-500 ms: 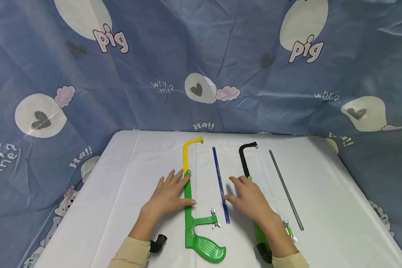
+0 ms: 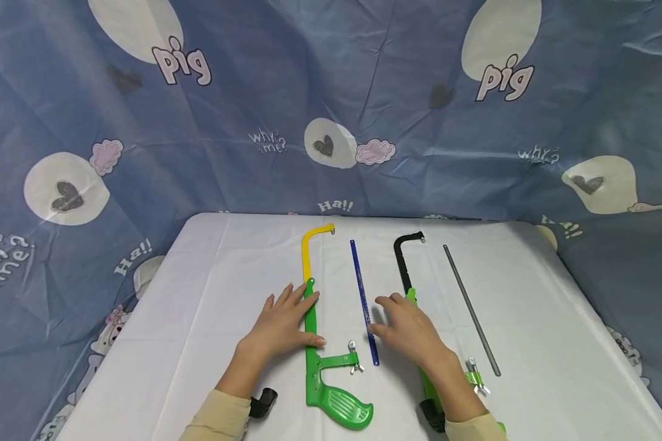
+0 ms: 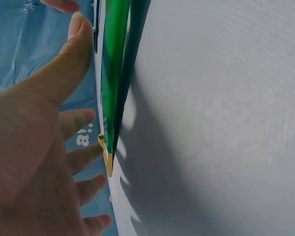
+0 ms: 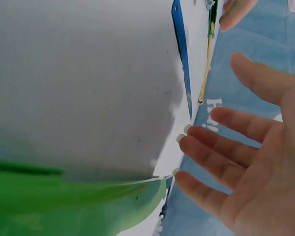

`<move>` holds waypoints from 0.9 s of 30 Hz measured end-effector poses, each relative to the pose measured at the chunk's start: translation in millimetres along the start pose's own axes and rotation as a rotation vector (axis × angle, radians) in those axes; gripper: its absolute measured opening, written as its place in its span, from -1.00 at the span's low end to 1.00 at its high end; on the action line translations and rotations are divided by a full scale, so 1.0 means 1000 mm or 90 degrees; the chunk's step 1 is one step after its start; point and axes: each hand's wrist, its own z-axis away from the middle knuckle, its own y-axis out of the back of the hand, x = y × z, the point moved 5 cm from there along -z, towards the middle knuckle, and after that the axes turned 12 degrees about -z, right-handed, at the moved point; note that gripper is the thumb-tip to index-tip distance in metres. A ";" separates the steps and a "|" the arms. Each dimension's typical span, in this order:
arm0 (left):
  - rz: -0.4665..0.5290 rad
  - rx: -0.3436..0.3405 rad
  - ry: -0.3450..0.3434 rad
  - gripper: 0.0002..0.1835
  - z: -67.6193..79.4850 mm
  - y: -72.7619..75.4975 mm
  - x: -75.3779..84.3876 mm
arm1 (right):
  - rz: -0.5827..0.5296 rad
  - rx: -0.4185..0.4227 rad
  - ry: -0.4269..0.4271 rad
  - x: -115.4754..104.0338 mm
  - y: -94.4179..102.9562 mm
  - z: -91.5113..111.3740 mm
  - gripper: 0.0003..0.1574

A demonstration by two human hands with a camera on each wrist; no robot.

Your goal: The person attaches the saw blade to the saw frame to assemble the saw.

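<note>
In the head view, a hacksaw frame with a yellow front and green handle [image 2: 311, 373] lies left of centre. My left hand [image 2: 281, 324] hovers over its green bar with fingers spread, holding nothing; the left wrist view has the palm beside the green bar [image 3: 116, 49]. A blue hacksaw blade [image 2: 362, 300] lies to the right of that frame. My right hand [image 2: 410, 327] is between this blade and a second hacksaw frame [image 2: 401, 263], black and light green, partly hidden under the forearm. Its fingers are slightly bent around nothing, as the right wrist view confirms.
A grey hacksaw blade [image 2: 471, 309] lies right of the second frame, near a metal wing nut [image 2: 480, 384]. Beside my left sleeve is a black curved piece [image 2: 263, 402]. White cloth covers the table [image 2: 551, 318], and a blue printed curtain [image 2: 331, 73] hangs behind it.
Both hands have shifted slightly toward the near edge, the left also a little to the right. The saw frames and blades lie as before.
</note>
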 end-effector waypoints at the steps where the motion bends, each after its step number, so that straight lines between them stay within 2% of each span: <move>1: 0.001 0.000 -0.001 0.10 0.000 0.000 0.000 | -0.001 -0.003 -0.006 0.000 -0.001 0.000 -0.28; 9: 0.016 -0.018 0.001 0.13 0.001 -0.003 0.000 | 0.005 -0.009 -0.019 -0.001 -0.010 0.000 -0.46; 18: 0.043 -0.039 0.004 0.15 0.002 -0.006 -0.001 | 0.000 -0.023 0.004 -0.005 -0.016 0.002 -0.72; 22: 0.050 -0.043 0.004 0.15 0.003 -0.007 -0.003 | -0.007 -0.028 -0.002 -0.009 -0.019 0.004 -0.75; 27: 0.060 -0.042 0.002 0.14 0.003 -0.006 -0.002 | 0.019 -0.011 -0.034 -0.009 -0.020 0.005 -0.71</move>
